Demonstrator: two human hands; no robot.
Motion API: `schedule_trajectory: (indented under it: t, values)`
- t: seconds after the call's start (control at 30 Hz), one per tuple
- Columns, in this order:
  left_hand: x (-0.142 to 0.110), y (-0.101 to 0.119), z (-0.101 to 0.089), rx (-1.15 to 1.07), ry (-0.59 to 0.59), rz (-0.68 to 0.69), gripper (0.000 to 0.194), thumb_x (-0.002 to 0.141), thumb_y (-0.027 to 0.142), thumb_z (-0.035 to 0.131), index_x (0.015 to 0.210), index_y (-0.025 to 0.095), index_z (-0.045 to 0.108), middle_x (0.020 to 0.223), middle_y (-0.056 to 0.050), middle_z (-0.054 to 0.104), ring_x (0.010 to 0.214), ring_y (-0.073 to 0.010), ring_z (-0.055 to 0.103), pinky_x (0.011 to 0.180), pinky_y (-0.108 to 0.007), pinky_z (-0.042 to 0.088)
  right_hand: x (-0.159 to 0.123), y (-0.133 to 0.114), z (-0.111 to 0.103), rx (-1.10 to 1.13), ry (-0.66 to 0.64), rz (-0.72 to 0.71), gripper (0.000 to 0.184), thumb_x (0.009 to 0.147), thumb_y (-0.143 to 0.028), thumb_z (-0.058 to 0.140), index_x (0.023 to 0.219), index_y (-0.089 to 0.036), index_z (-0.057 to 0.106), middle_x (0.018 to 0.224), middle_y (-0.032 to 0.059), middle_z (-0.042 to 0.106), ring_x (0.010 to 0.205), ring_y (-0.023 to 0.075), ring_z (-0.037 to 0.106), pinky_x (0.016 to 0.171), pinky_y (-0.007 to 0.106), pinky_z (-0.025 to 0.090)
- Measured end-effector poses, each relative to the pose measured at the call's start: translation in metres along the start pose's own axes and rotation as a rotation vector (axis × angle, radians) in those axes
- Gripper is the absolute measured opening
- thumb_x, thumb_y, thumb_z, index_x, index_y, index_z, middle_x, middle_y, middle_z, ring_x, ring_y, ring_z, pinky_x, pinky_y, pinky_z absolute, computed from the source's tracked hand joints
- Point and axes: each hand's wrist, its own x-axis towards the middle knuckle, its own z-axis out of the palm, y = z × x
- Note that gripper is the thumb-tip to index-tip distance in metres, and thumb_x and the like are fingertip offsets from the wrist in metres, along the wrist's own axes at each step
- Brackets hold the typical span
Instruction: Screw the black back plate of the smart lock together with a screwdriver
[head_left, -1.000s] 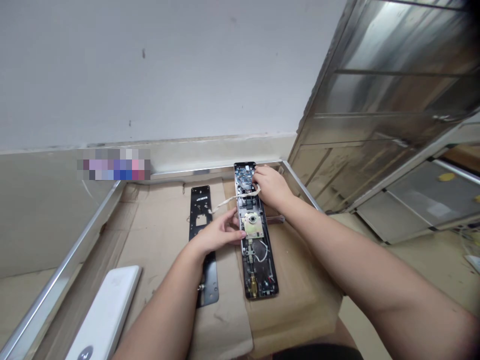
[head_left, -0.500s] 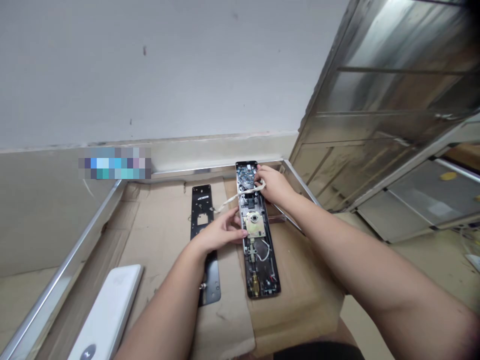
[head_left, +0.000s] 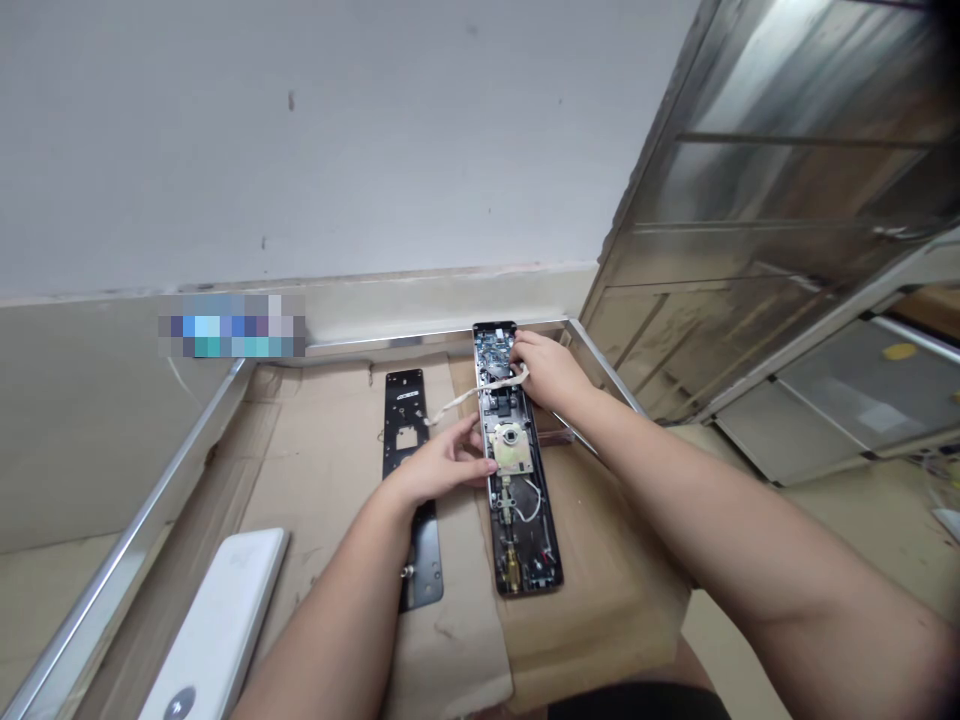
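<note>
Open black housing (head_left: 517, 470): long, lying inner side up at the right of the tabletop (head_left: 420, 342), board at its far end, yellowish metal plate near its middle. White cable (head_left: 480, 389): crosses over the housing to the right hand.
Left hand (head_left: 454, 460): thumb and fingers spread apart, touching the housing's left edge.
Right hand (head_left: 546, 365): fingers bent at the upper right edge, masking it; grip on the cable cannot be told.
Black plate (head_left: 405, 412): perforated, left of the housing and apart from it; left hand and forearm hide its middle.
White panel (head_left: 225, 610): near left, partly out of view.
Cardboard (head_left: 322, 430): creased brown sheets covering the tabletop, metal rim around.
Room: grey wall (head_left: 337, 130) beyond; reflective metal panelling (head_left: 735, 200) at right; pixelated patch (head_left: 232, 327) at far left corner.
Against one second ago: cable end slightly farther right; housing and left hand essentially unchanged.
</note>
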Motion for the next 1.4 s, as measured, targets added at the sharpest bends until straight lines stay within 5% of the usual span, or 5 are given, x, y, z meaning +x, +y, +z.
schedule_trajectory:
  t: [0.17,0.53,0.9,1.17,1.4]
  values:
    - [0.000,0.001,0.000,0.012,-0.016,0.000,0.083,0.074,0.022,0.085,0.147,0.027,0.046,0.109,-0.007,0.058,0.090,-0.0187,0.066,0.084,-0.041,0.056,-0.001,0.002,0.001,0.003,0.005,0.027,0.016,0.084,-0.008,0.053,0.087,-0.017,0.066,0.110,0.0097,0.067,0.103,0.0226,0.063,0.089,0.032,0.051]
    - [0.001,0.001,0.001,0.007,-0.011,-0.002,0.081,0.073,0.023,0.086,0.145,0.026,0.048,0.106,-0.005,0.057,0.086,-0.0169,0.065,0.080,-0.037,0.057,-0.001,-0.013,-0.014,-0.156,0.053,-0.009,0.022,0.087,-0.007,0.048,0.095,-0.014,0.067,0.105,0.0138,0.066,0.105,0.0280,0.059,0.109,0.044,0.037]
    - [-0.001,0.003,-0.007,0.128,0.109,0.050,0.100,0.069,0.025,0.089,0.152,0.028,0.031,0.108,-0.005,0.055,0.078,-0.0134,0.064,0.074,-0.034,0.056,-0.006,-0.015,-0.021,-0.120,0.073,0.048,0.011,0.087,-0.021,0.056,0.094,-0.020,0.065,0.090,0.0064,0.070,0.083,0.0233,0.063,0.076,0.035,0.041]
    - [0.001,0.012,-0.018,-0.003,0.333,0.296,0.058,0.085,0.040,0.076,0.133,0.019,0.053,0.094,-0.001,0.056,0.073,-0.0098,0.060,0.066,-0.023,0.049,-0.010,-0.015,-0.029,0.011,0.092,0.046,0.008,0.090,-0.023,0.059,0.094,-0.023,0.067,0.089,0.0018,0.069,0.083,0.0193,0.064,0.070,0.030,0.042]
    - [0.003,0.020,-0.020,-0.294,0.388,0.480,0.042,0.084,0.051,0.074,0.106,0.017,0.063,0.086,-0.001,0.057,0.065,-0.0107,0.061,0.061,-0.023,0.049,-0.010,-0.011,-0.030,0.134,0.132,-0.102,0.009,0.093,-0.023,0.059,0.094,-0.022,0.068,0.104,0.0051,0.066,0.095,0.0190,0.062,0.079,0.030,0.047]
